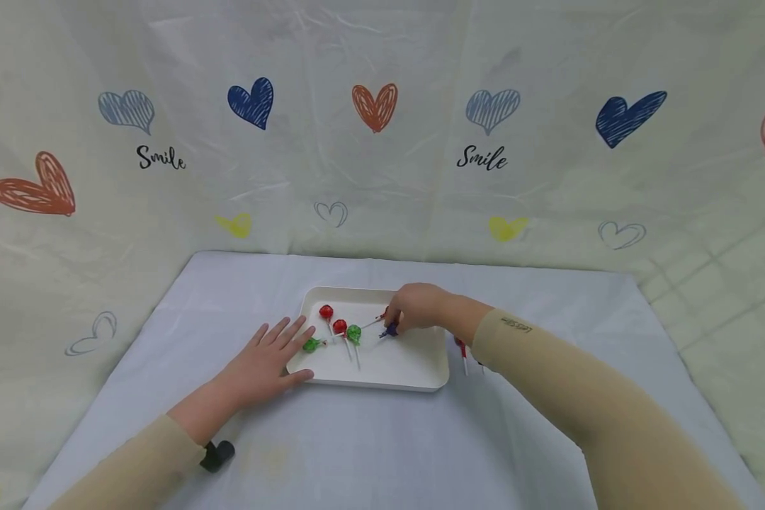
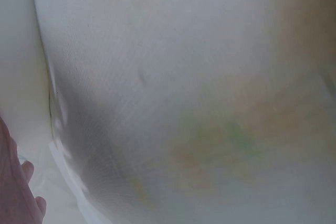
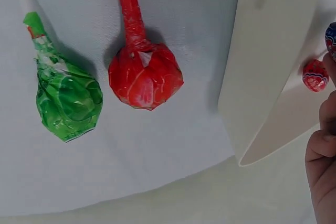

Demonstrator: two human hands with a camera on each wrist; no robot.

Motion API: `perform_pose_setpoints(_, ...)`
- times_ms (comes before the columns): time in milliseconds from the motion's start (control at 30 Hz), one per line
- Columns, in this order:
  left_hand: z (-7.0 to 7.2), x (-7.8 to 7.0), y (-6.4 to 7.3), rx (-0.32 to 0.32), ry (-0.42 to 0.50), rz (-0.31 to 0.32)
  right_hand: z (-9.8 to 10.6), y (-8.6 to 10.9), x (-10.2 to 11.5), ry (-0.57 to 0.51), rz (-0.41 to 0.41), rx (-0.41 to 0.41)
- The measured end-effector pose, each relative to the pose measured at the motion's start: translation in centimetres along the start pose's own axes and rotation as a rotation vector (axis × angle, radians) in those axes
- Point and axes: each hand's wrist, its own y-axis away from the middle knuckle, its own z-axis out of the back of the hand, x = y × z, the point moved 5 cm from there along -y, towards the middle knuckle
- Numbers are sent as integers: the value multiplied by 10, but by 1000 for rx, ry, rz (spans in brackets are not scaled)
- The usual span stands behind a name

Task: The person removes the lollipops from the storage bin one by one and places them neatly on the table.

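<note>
A white tray (image 1: 389, 370) lies on the table, with red lollipops (image 1: 326, 312) and green lollipops (image 1: 353, 334) spread over its left half. My left hand (image 1: 261, 367) rests at the tray's left rim, fingers straight and spread. Over the tray's right half, my right hand (image 1: 421, 306) pinches a blue lollipop (image 1: 390, 330) by its head. Another red lollipop (image 3: 315, 75) lies in the tray close by that hand, partly hidden behind it in the head view. Only the edge of my left hand (image 2: 18, 182) shows in the left wrist view.
Right of the tray, a red lollipop (image 3: 146, 77) and a green lollipop (image 3: 68, 103) lie on the white tablecloth (image 1: 357, 446); my right forearm partly covers them in the head view. Behind the table hangs a pale sheet (image 1: 421, 184) printed with hearts.
</note>
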Motion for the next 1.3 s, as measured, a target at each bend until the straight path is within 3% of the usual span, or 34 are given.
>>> perform_pose_setpoints(367,-1,1,0,-3,0,-6,-10,8,3,15,57,16)
perform_pose_setpoints(700,3,-1,1,1,3,-2,-5,14,1,-20,91,9)
perform_pose_setpoints(967,4,-2,1,4,9,2,2,17,-10,-118,41,0)
perform_pose_setpoints(1300,2,0,1,-3,6,-6,-4,10,-14,-198,-61,26)
